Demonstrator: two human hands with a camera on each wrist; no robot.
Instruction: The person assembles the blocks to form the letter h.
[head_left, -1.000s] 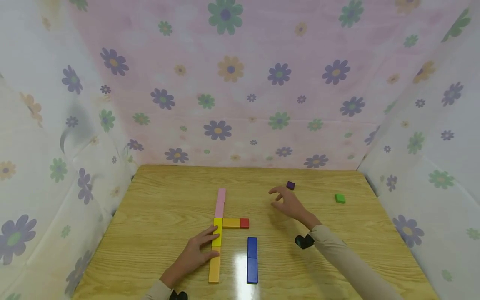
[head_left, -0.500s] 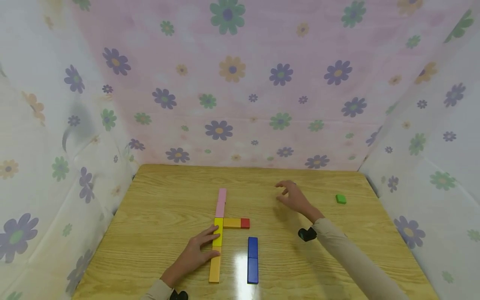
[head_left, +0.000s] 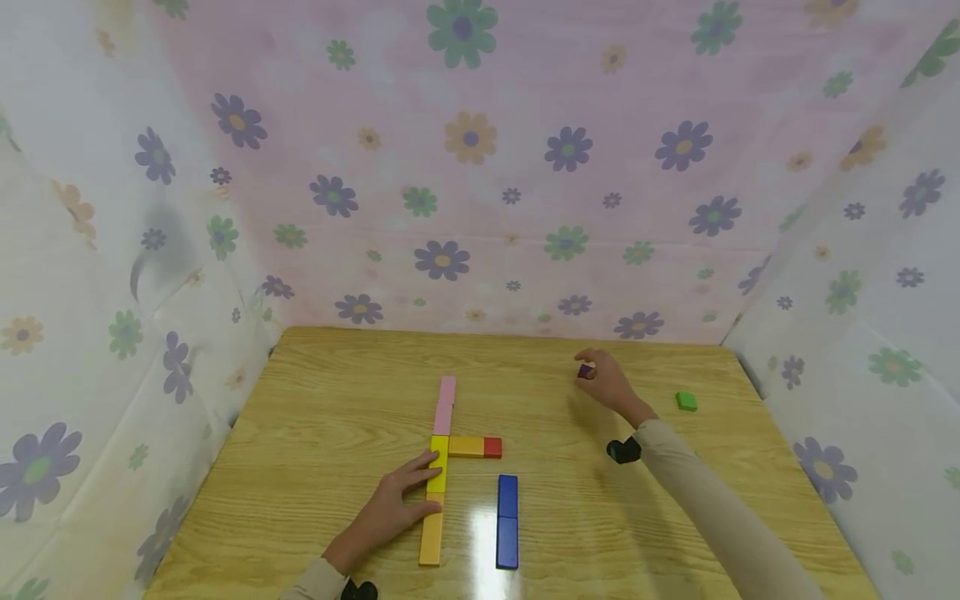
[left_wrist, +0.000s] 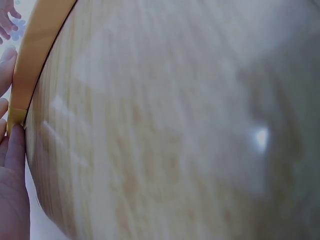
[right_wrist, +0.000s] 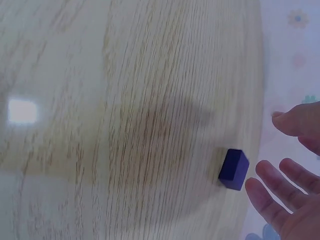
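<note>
My left hand (head_left: 386, 504) rests along the left side of a row of blocks, fingertips on the yellow block (head_left: 438, 473) and thumb on the long orange block (head_left: 431, 537). In the left wrist view those fingers touch the edge of the orange block (left_wrist: 37, 55). Toward the back of the table, my right hand (head_left: 611, 386) reaches around a small dark purple block (head_left: 585, 371). The right wrist view shows thumb and fingers spread apart, with the purple block (right_wrist: 234, 169) standing on the table just beside the fingertips.
Pink blocks (head_left: 445, 406) continue the row at its far end. A shorter orange block (head_left: 467, 447) and a red block (head_left: 492, 448) branch off rightward. Two blue blocks (head_left: 507, 521) lie end to end, and a green block (head_left: 686, 402) sits at right. Flowered cloth (head_left: 495, 167) surrounds the wooden table (head_left: 337, 400).
My right hand has moved right and slightly back, bringing its fingers around the purple block. The left hand has kept its place on the row.
</note>
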